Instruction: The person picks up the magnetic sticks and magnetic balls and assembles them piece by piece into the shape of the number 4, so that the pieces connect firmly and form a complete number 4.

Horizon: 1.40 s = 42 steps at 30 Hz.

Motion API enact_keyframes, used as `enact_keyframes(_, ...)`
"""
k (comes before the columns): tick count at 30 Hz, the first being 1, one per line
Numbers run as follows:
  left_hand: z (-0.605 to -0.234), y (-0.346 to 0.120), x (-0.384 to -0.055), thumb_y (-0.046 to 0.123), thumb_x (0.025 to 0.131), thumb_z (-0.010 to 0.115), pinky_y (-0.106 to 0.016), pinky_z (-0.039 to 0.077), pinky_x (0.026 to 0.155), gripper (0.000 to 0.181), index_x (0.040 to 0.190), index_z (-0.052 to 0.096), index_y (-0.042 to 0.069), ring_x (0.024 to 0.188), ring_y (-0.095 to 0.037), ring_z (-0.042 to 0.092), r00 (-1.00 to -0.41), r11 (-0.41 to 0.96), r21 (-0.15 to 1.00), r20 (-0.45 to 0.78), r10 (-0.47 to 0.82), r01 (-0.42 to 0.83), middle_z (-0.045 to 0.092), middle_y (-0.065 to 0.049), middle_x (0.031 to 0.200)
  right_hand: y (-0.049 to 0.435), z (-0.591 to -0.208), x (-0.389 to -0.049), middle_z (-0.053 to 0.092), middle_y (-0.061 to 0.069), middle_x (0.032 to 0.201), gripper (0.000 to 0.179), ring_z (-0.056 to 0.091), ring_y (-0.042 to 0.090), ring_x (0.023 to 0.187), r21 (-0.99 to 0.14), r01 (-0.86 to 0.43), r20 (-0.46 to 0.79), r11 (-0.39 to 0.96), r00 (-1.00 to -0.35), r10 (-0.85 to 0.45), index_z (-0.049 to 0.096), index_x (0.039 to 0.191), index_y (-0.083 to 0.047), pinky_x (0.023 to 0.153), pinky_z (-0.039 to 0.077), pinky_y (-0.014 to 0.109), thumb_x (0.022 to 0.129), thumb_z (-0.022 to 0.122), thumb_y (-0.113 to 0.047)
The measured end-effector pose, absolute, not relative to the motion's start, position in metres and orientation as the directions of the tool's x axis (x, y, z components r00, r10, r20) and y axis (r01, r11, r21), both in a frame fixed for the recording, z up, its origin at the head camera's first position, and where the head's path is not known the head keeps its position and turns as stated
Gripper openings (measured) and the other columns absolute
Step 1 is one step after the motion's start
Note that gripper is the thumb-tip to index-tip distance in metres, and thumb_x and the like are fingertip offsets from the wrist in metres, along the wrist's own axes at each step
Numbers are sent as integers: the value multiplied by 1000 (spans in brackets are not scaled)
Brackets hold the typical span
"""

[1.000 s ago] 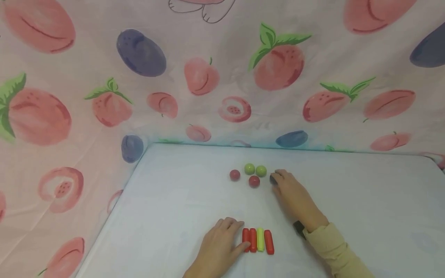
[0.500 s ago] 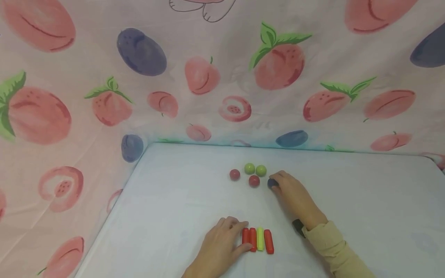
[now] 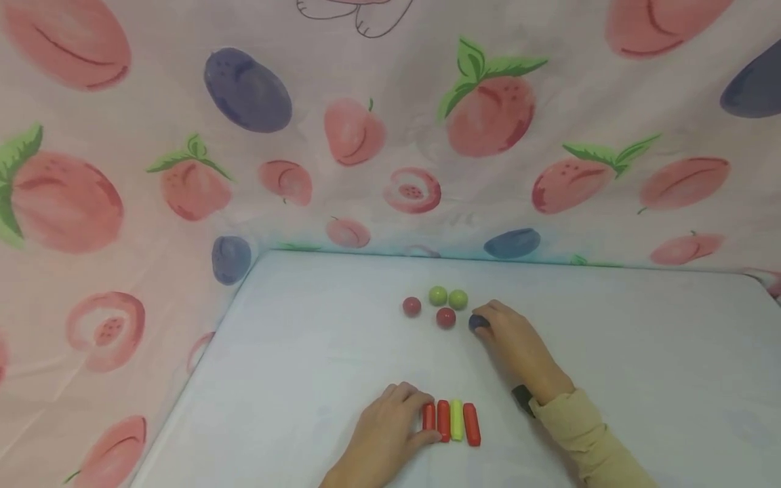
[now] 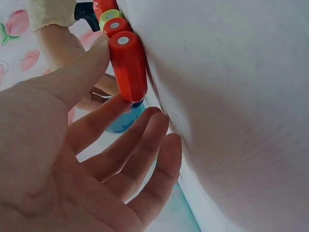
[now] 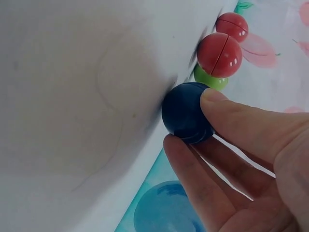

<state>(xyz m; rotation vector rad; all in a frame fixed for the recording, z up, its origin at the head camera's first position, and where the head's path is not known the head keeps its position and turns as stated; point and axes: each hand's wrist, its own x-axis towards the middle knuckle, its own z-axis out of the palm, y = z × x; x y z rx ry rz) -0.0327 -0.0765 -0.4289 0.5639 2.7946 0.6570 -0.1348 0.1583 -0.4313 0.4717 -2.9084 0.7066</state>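
Blue ball (image 5: 183,113) pinched in your right hand (image 3: 515,342) near a red ball (image 3: 446,318), your left hand (image 3: 386,421) had just nipped the leftmost red stick (image 3: 429,417) on the bench (image 3: 293,366), parting it from its neighbour (image 3: 444,420), seemingly freeing it.

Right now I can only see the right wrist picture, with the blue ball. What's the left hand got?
Observer: The left hand pinches a red stick between thumb and finger.

Operator: Are there more sticks by it?

Observer: Yes, three more to its right in the head view: a second red one, a yellow one and a third red one.

Operator: I see one green ball. Is that all?

Observer: No, the head view shows two, side by side: a left one and a right one.
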Motion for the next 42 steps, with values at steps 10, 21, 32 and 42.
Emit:
enact_keyframes(10, -426, -78, -33, 37, 78, 84, -20, 51, 69, 42, 112, 69, 20, 75, -2, 47, -915, 812, 504, -99, 392, 293, 61, 12, 86, 157, -432, -134, 65, 11, 100, 26, 66, 27, 97, -432, -298, 157, 851, -954, -255, 67, 112, 3, 89, 55, 45, 87, 74, -3)
enact_keyframes(21, -428, -78, -35, 25, 78, 85, -16, 47, 63, 38, 111, 67, 17, 69, -1, 48, -912, 750, 637, -180, 367, 176, 54, 12, 79, 158, -432, -133, 65, 11, 97, 28, 66, 27, 95, -434, -282, 149, 856, -959, -241, 68, 112, 3, 88, 55, 46, 86, 75, -5)
enact_keyframes(32, -429, -79, -37, 23, 79, 85, -17, 49, 66, 38, 112, 66, 19, 70, -1, 51, -909, 717, 685, -208, 362, 129, 57, 14, 81, 157, -429, -131, 65, 10, 98, 29, 66, 26, 93, -459, -267, 132, 848, -964, -232, 68, 112, 3, 88, 55, 46, 86, 76, -6)
enact_keyframes(42, -430, -79, -36, 22, 79, 84, -17, 49, 66, 40, 114, 66, 19, 70, -3, 51, -907, 707, 700, -227, 355, 101, 56, 13, 80, 156, -429, -130, 65, 11, 99, 29, 66, 26, 94, -446, -258, 107, 857, -966, -235, 68, 112, 3, 89, 55, 46, 86, 76, -7)
